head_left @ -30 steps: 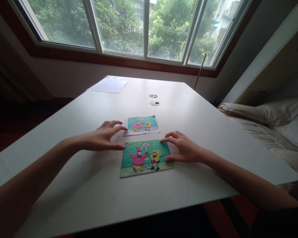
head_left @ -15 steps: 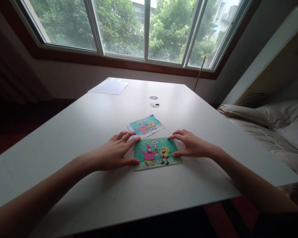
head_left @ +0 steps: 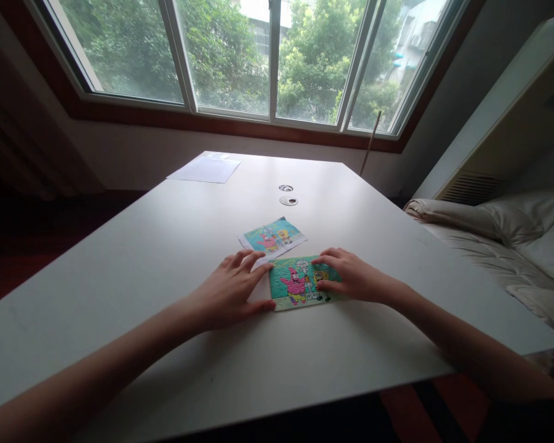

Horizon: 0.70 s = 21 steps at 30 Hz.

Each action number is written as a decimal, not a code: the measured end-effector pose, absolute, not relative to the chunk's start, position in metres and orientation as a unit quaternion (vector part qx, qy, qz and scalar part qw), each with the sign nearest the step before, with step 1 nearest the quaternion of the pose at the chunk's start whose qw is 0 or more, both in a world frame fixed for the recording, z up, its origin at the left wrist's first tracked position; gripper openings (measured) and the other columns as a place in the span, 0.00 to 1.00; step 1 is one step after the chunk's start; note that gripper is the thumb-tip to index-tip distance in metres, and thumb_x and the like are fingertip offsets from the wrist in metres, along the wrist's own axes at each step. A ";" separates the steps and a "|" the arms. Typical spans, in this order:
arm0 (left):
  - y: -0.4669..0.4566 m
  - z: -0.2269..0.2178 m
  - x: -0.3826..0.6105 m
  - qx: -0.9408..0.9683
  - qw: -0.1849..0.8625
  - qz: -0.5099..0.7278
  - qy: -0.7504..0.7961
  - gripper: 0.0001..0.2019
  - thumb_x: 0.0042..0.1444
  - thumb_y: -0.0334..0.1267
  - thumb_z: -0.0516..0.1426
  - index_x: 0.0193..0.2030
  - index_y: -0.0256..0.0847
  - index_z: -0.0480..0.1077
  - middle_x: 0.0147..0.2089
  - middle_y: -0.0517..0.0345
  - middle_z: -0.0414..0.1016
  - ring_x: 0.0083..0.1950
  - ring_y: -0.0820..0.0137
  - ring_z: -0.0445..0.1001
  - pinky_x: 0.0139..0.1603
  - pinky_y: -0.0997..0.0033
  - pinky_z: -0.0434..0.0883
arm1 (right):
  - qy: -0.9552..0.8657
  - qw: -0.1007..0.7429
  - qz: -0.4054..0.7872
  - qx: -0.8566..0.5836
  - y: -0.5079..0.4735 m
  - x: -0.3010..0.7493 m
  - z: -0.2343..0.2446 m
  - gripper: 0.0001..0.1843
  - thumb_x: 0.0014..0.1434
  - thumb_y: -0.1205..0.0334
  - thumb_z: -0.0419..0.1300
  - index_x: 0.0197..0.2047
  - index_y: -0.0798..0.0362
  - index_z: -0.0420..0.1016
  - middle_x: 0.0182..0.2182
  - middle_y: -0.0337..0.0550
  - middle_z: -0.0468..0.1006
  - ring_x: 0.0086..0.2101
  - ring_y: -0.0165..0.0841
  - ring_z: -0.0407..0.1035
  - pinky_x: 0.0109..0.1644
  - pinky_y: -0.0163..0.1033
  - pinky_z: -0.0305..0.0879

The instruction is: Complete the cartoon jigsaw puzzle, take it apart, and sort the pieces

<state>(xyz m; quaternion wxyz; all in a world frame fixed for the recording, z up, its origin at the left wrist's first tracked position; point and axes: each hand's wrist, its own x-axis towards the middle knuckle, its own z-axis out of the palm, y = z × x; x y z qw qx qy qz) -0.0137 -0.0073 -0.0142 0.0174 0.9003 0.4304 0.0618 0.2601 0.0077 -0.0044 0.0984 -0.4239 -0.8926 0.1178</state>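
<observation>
A small cartoon jigsaw puzzle lies flat on the white table, its pieces joined into a teal picture with a pink starfish, a grey figure and a yellow sponge. My left hand is at its left edge, fingers spread, with thumb and fingertip touching the edge. On the other side my right hand rests its fingers over the puzzle's right part and covers the right edge and some of the yellow figure. Just behind the puzzle lies a paper picture with the same scene, set at an angle.
White sheets of paper lie at the table's far left corner. Two round fittings are set in the tabletop beyond the paper picture. A cream leather sofa stands to the right, and windows run behind the table.
The puzzle has slid to the right along the table. My left hand has followed its left edge, while my right hand now lies further over its right part.
</observation>
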 end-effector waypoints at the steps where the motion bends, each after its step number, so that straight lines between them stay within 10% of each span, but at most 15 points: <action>1: -0.008 -0.015 -0.010 0.898 0.015 0.062 0.435 0.32 0.50 0.62 0.44 0.56 0.44 0.58 0.60 0.47 0.54 0.60 0.52 0.48 0.55 0.52 0.53 | -0.893 0.102 0.105 -0.427 0.006 0.257 -0.005 0.25 0.53 0.49 0.54 0.51 0.52 0.65 0.46 0.52 0.67 0.44 0.41 0.62 0.47 0.47 0.59; 21: 0.004 0.002 -0.022 0.873 0.028 0.043 0.486 0.24 0.54 0.54 0.44 0.52 0.44 0.62 0.56 0.48 0.61 0.57 0.56 0.57 0.52 0.55 0.58 | -0.788 0.044 0.164 -0.592 0.045 0.419 0.010 0.29 0.45 0.47 0.58 0.48 0.53 0.69 0.45 0.48 0.71 0.46 0.43 0.64 0.49 0.43 0.62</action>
